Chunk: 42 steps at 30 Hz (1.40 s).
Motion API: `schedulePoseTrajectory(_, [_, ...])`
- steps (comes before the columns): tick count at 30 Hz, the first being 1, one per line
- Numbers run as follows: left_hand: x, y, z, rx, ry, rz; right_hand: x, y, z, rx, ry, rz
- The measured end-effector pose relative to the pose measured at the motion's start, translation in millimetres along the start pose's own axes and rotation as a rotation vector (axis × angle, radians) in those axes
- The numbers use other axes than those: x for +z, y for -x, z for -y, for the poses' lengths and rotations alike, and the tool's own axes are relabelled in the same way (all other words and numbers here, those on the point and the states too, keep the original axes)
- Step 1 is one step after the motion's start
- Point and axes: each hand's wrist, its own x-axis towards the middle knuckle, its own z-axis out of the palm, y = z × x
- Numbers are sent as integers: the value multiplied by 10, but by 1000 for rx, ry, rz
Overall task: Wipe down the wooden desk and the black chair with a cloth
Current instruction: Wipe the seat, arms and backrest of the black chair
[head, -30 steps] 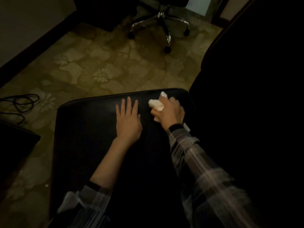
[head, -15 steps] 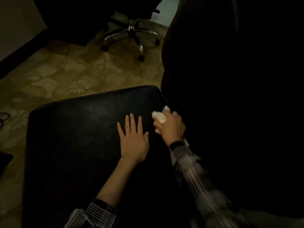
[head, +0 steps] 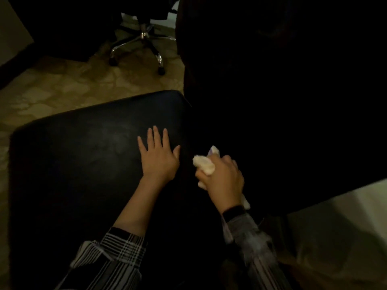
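Right hand [head: 223, 178] grips the bunched cloth [head: 205, 165] at the black chair seat's [head: 83, 164] back edge w/ left hand [head: 159, 158] flat, fingers spread, bracing it; prob best: overlapping strokes, firm pressure into the seam.

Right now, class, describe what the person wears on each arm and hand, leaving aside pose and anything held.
Both hands are bare, with no gloves or rings visible. The left hand comes out of a plaid sleeve, dark with pale crossing stripes, pushed up the forearm. The right hand has a matching plaid sleeve reaching the wrist, blurred here, and a black band at the wrist.
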Motion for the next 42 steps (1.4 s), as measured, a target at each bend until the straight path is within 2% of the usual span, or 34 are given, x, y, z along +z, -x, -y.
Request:
schedulePoseTrajectory(5, [22,230,-31,137,1,19,13,-519,87,49,-50,-12])
schedulePoseTrajectory(9, [-11,511,-42,191,6,89,-45,78,-69,7,49,-37])
schedulePoseTrajectory(14, [-14,1015,-92,203,-8,113,-74,1015,-296,-22,39,-161])
schedulePoseTrajectory(17, [19,1265,-97,237,-15,108,-15,1267,-292,-25,-28,-250])
schedulePoseTrajectory(23, [20,1301,-63,312,-9,150,142,948,-315,-122,-4,-415])
schedulePoseTrajectory(26, [70,1274,-150,283,3,146,201,754,-426,-179,7,-525])
schedulePoseTrajectory(31, [-31,1121,-372,198,41,266,97,396,-548,-217,27,-426])
schedulePoseTrajectory(34, [-187,1053,-401,239,36,393,-127,214,-482,-177,128,-162])
schedulePoseTrajectory(35, [-266,1081,-390,264,4,441,-211,185,-445,-116,118,-59])
schedulePoseTrajectory(37, [-513,1182,-371,300,-43,564,-411,199,-378,1,-6,47])
schedulePoseTrajectory(39, [-877,1303,-359,309,-27,661,-706,278,-292,34,-147,25])
schedulePoseTrajectory(42, [-1533,1410,-354,282,67,638,-1334,348,-117,30,-241,-2])
